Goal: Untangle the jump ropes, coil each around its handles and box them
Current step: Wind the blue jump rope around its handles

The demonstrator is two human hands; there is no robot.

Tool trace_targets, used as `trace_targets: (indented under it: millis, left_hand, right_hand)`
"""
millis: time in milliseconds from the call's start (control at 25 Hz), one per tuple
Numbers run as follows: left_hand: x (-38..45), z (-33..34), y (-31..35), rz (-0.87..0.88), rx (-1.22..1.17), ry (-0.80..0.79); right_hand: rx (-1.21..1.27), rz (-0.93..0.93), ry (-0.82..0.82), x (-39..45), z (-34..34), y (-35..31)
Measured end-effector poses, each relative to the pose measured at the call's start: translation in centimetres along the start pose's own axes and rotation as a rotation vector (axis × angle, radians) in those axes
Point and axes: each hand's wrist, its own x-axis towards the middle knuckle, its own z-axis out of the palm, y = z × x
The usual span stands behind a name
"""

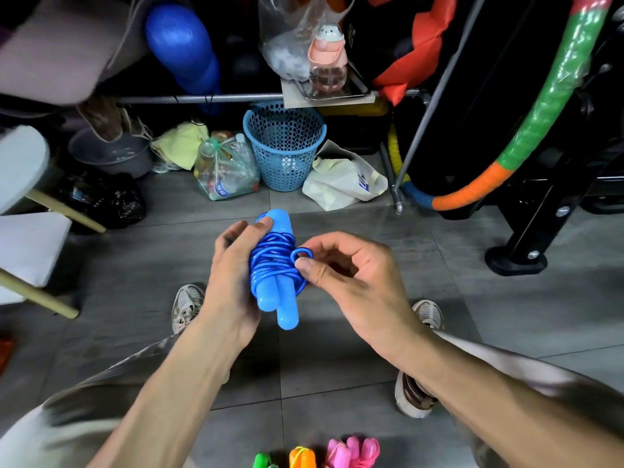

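Far left: white stool [23, 244] with wooden legs, black bag [101, 201] behind it on the grey tile floor [337, 383]. Next right, at rear: grey basin [111, 153], yellow cloth [180, 143], bagged plastic bottles [226, 170], blue basket [283, 143]. Above these, blue ball [182, 45] on a rack, and a pink bottle [327, 62] on a tray. Centre, held above the floor between both feet: blue rope [275, 265], cord coiled round its two handles, handles side by side and pointing toward the viewer. Left hand [233, 278] gripped the bundle from the left, fingers curled round handles and coils, thumb up near the top end. Right hand [351, 275] just right of the bundle, thumb and forefinger pinched on a small loop of cord sticking out from the coils. Hands close together, both clamped on the same rope. Bottom edge: green rope [261, 461], orange rope [302, 457], pink rope [354, 450] in a row, partly cut off. Right of basket: cream bag [341, 184]. Far right: green-and-orange hoop [540, 130] against a black frame [526, 231].
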Motion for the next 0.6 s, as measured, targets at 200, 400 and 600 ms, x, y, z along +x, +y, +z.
trace_targets:
  millis: [200, 400, 600]
  left_hand:
    - [0.5, -0.8, -0.9, 0.406, 0.237, 0.196]
    - [0.1, -0.6, -0.9, 0.541, 0.377, 0.110]
    - [-0.5, -0.9, -0.7, 0.468, 0.389, -0.213]
  right_hand:
    - [-0.135, -0.040, 0.015, 0.1, -0.2, 0.3]
    - [-0.115, -0.083, 0.024, 0.2, -0.4, 0.3]
    - [-0.124, -0.146, 0.106, 0.6, -0.3, -0.1]
